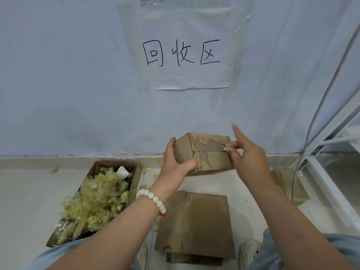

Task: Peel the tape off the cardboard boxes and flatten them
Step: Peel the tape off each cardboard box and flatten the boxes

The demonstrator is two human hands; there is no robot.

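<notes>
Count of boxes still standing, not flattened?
2: the small box held between left hand and right hand, and the open box of peeled tape on the floor, left. More may lie outside view.

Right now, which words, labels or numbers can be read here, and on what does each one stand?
"回收区": handwritten in black on the white paper sheet taped to the wall.
Held cardboard box: no readable print.
Flattened cardboard on the floor: no readable print.
</notes>
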